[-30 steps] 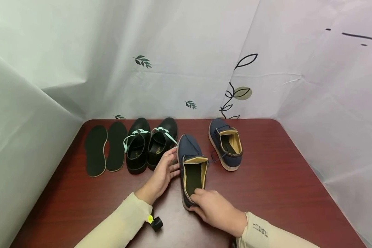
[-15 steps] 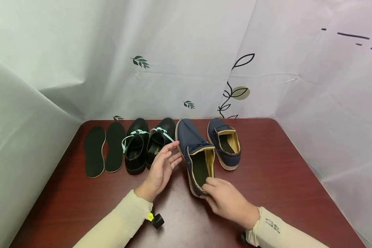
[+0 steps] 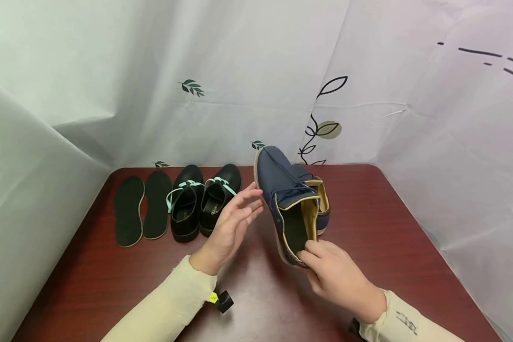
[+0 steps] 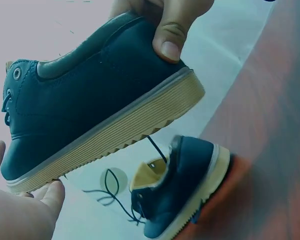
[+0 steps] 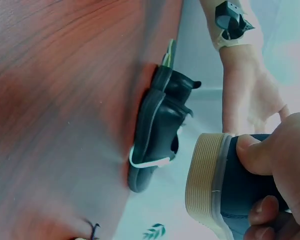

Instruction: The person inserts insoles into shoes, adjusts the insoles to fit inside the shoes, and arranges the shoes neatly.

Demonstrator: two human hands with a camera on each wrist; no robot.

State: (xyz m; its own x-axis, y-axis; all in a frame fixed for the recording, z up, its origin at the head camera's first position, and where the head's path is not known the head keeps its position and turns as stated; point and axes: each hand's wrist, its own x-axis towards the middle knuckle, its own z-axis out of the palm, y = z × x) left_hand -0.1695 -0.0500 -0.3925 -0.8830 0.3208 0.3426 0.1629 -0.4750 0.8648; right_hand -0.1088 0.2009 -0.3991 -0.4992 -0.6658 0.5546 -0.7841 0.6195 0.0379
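Note:
A navy lace-up shoe (image 3: 270, 175) with a tan lining and thick cream sole is held up off the table, toe pointing away and raised. My right hand (image 3: 339, 278) pinches its heel, fingers inside the collar and thumb on the outside of the heel. A dark insole (image 3: 295, 230) lies inside the shoe. At the toe end, my left hand (image 3: 232, 225) has its fingers extended, the tips at the sole's edge; the left wrist view shows them under the toe. The matching navy shoe (image 4: 190, 175) stands on the table behind, partly covered by the held one in the head view.
Left of my hands stand two black shoes (image 3: 185, 216) with mint-green laces. Two dark insoles (image 3: 128, 211) lie flat beside them at the table's left. White curtains with leaf prints hang close around the back and sides of the red-brown table (image 3: 376, 213).
My right hand has lifted the navy shoe off the table and carried it right, its toe tilting up. My left hand has followed slightly right, staying near the toe.

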